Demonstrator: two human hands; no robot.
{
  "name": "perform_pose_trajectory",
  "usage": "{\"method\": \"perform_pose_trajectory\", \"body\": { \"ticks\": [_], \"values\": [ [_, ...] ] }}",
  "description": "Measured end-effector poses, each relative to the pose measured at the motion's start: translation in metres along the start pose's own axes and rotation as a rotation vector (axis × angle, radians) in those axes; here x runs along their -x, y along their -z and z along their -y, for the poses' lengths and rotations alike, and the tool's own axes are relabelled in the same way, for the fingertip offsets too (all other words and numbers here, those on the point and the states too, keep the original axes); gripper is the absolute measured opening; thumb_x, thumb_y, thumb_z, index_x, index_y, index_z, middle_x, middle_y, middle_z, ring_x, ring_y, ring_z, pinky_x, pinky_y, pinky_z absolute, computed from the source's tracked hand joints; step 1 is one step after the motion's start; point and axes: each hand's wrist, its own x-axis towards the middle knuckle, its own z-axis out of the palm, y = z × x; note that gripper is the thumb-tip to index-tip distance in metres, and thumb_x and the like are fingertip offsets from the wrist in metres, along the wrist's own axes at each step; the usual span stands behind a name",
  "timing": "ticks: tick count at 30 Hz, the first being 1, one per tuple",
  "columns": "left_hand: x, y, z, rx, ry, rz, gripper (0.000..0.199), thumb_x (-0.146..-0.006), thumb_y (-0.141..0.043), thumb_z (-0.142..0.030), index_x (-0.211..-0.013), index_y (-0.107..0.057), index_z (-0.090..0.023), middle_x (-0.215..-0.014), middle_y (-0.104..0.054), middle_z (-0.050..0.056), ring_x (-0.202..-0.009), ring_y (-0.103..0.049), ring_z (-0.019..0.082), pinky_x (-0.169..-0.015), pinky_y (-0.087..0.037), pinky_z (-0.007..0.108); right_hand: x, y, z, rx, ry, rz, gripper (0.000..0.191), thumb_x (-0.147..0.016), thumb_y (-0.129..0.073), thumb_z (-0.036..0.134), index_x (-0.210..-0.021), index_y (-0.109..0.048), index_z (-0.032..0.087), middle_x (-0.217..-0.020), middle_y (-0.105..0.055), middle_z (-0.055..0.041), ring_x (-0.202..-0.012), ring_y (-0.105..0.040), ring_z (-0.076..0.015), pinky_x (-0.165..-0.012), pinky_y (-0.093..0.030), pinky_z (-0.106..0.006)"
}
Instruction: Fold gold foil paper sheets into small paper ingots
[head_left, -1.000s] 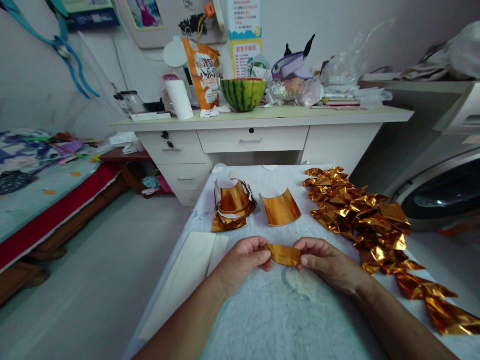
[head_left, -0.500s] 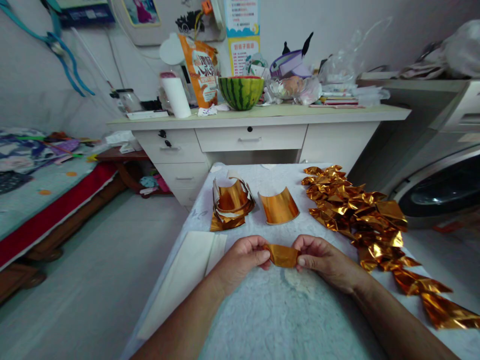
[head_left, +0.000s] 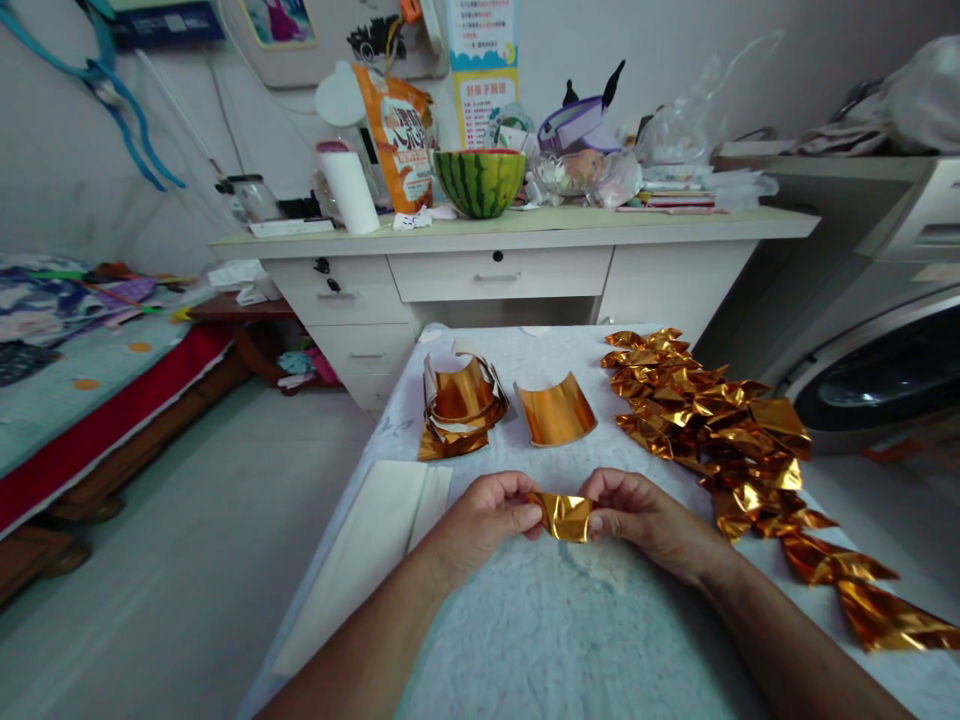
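A small piece of shiny gold foil paper (head_left: 566,517) is stretched between my two hands, above the cloth-covered table (head_left: 525,640). My left hand (head_left: 499,508) pinches its left end between thumb and fingers. The right end is pinched by my right hand (head_left: 634,515) in the same way. Just beyond my hands a curved sheet of gold paper (head_left: 556,410) lies on the cloth. To its left stands a stack of curled gold and white sheets (head_left: 463,405). On the right side spreads a heap of folded gold foil pieces (head_left: 697,410).
Flat white paper strips (head_left: 367,550) lie along the table's left side. Behind the table is a white desk (head_left: 502,270) with half a watermelon (head_left: 480,185) and an orange snack bag (head_left: 395,140). A washing machine (head_left: 892,330) stands at right, a bed (head_left: 112,390) at left.
The foil between my hands has crumpled and catches more light, and my hands are slightly closer together. The view has shifted a little.
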Motion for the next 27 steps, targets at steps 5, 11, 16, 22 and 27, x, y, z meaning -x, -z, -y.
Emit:
{"method": "perform_pose_trajectory", "body": {
  "ticks": [5, 11, 16, 22, 27],
  "values": [
    [-0.0009, -0.0006, 0.0012, 0.075, -0.015, -0.038, 0.027, -0.070, -0.074, -0.031, -0.086, -0.061, -0.013, -0.072, -0.062, 0.001, -0.068, -0.056, 0.012, -0.069, -0.040, 0.025, -0.0009, 0.0043, -0.0041, -0.029, 0.035, 0.019, 0.023, -0.079, -0.076, 0.036, -0.082, -0.063, 0.017, -0.070, -0.064, 0.0024, -0.064, -0.053, -0.0097, -0.066, -0.039, -0.024],
    [-0.0022, 0.0000, 0.0020, 0.092, -0.021, -0.020, 0.027, -0.068, -0.076, -0.030, -0.082, -0.061, -0.013, -0.071, -0.062, 0.001, -0.067, -0.055, 0.012, -0.067, -0.039, 0.024, -0.0013, 0.0035, -0.0039, -0.023, 0.057, 0.032, 0.022, -0.081, -0.074, 0.034, -0.082, -0.063, 0.016, -0.069, -0.063, 0.0025, -0.064, -0.053, -0.0092, -0.065, -0.039, -0.023],
    [-0.0011, -0.0010, 0.0010, 0.110, -0.020, -0.013, 0.028, -0.067, -0.077, -0.031, -0.081, -0.060, -0.013, -0.071, -0.062, 0.000, -0.067, -0.054, 0.011, -0.066, -0.038, 0.023, -0.0008, 0.0010, -0.0013, -0.008, 0.068, 0.021, 0.020, -0.080, -0.075, 0.033, -0.083, -0.064, 0.017, -0.068, -0.062, 0.0027, -0.064, -0.052, -0.0092, -0.064, -0.039, -0.023],
    [-0.0017, -0.0022, 0.0005, 0.077, -0.044, -0.025, 0.023, -0.070, -0.074, -0.027, -0.082, -0.060, -0.013, -0.072, -0.061, 0.000, -0.067, -0.054, 0.011, -0.068, -0.039, 0.024, -0.0006, -0.0004, -0.0008, 0.015, 0.089, 0.022, 0.018, -0.082, -0.073, 0.033, -0.081, -0.065, 0.017, -0.069, -0.060, 0.0024, -0.065, -0.051, -0.0096, -0.064, -0.039, -0.023],
    [-0.0026, -0.0012, 0.0001, 0.010, -0.102, -0.011, 0.018, -0.072, -0.070, -0.023, -0.084, -0.060, -0.014, -0.074, -0.059, 0.000, -0.069, -0.054, 0.012, -0.067, -0.040, 0.024, -0.0019, -0.0019, -0.0004, 0.036, 0.156, -0.018, 0.017, -0.081, -0.074, 0.033, -0.081, -0.065, 0.018, -0.086, -0.058, 0.0003, -0.073, -0.052, -0.0110, -0.066, -0.041, -0.024]
  ]
}}
